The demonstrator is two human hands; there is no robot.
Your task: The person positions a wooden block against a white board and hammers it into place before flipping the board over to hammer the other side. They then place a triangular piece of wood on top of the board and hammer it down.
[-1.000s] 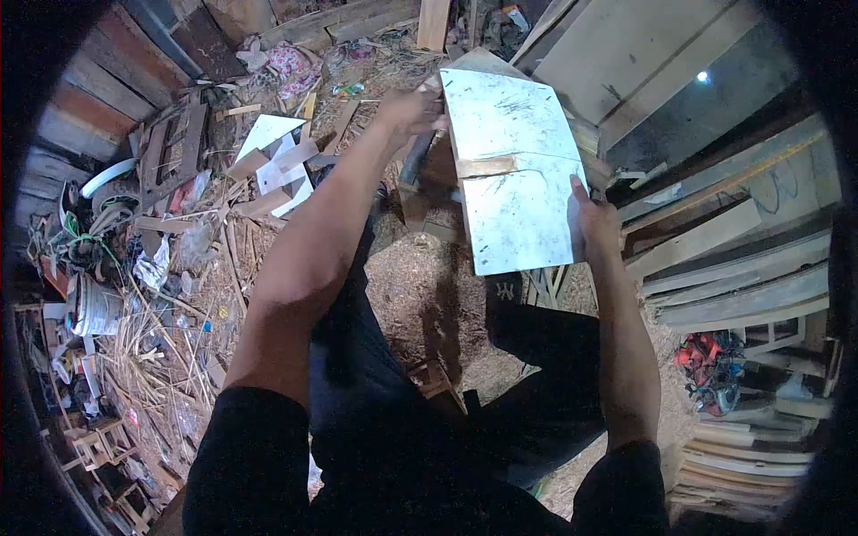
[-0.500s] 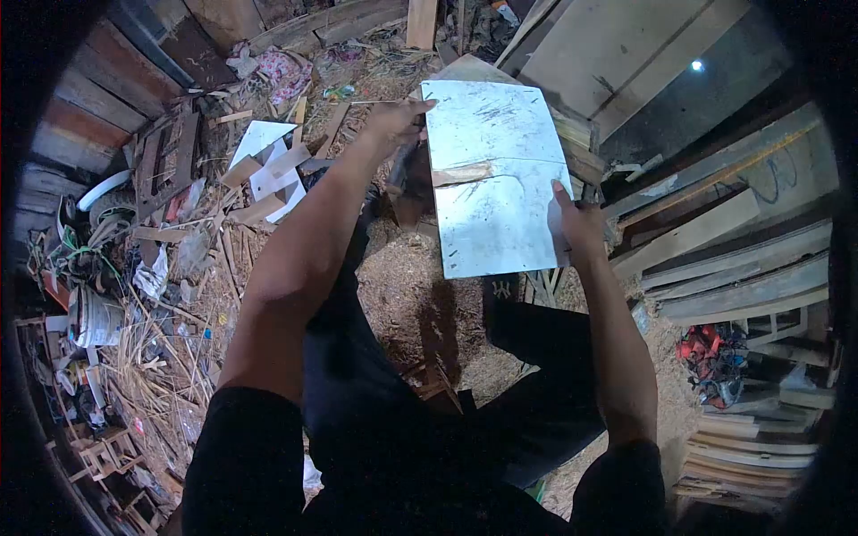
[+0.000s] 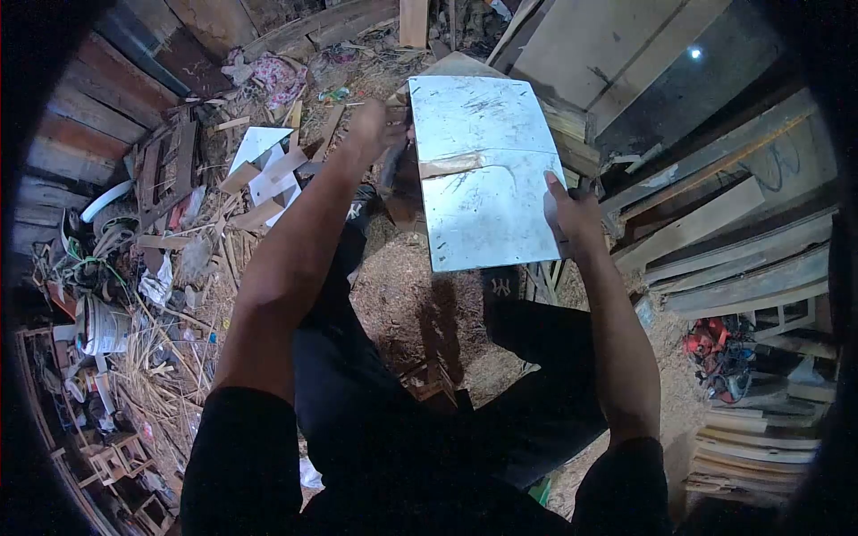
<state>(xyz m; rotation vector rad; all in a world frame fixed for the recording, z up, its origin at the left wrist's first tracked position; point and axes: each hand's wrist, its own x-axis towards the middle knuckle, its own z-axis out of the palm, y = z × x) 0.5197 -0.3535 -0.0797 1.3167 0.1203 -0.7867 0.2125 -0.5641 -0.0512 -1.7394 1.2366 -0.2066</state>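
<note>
A white, scuffed panel (image 3: 492, 205) with a torn brown strip across its left middle lies in front of me, over a wooden surface partly hidden beneath it. My right hand (image 3: 575, 214) grips its right edge, thumb on top and the other fingers mostly hidden below. Just beyond the panel's upper left edge is my left hand (image 3: 374, 132), its fingers bent and slightly blurred; whether they touch the edge or hold anything is unclear.
White and brown offcuts (image 3: 268, 179) lie on the shaving-strewn floor to the left. Stacked boards (image 3: 751, 460) and a red object with cables (image 3: 708, 338) are at the right. Large panels (image 3: 608, 54) lean at the upper right. A patterned cloth (image 3: 275, 76) lies at the upper left.
My left hand has let go of the panel's upper left edge, its thumb no longer on top, and shifted left. The panel appears slightly further left in view, with my right hand still on it.
</note>
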